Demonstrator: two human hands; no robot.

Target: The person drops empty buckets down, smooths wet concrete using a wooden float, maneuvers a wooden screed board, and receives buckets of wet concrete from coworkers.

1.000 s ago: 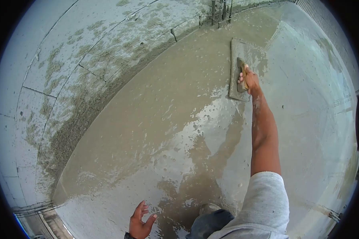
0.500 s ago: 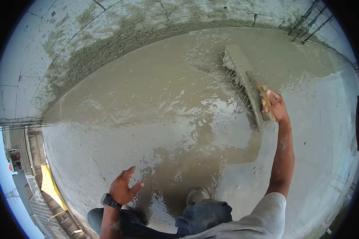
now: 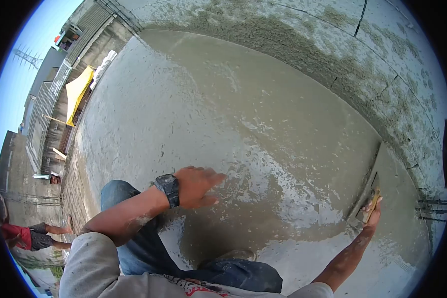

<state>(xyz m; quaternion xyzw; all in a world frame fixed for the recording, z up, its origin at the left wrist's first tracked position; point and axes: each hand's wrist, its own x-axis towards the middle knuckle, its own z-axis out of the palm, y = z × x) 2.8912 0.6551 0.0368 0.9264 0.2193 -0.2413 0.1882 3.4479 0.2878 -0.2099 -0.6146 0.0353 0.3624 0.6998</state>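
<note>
My right hand (image 3: 373,212) is closed round the yellowish handle of a long, flat float (image 3: 368,184), which lies tilted on wet grey cement (image 3: 293,119) at the right, its far end near the block wall. In front of my knees, my left hand (image 3: 197,187) hovers over the cement with its fingers spread and holds nothing. A black watch (image 3: 168,189) is on that wrist.
The cement-splashed block wall (image 3: 327,30) curves along the top and right. Thin rods (image 3: 432,208) stick out at the right edge. At the left are a yellow sheet (image 3: 78,93), paving (image 3: 77,176) and another person in red (image 3: 17,236).
The view has swung round to the left, bringing the yellow sheet and the other person into sight. My right hand and the float now lie by the wall at the right; the left arm reaches further forward.
</note>
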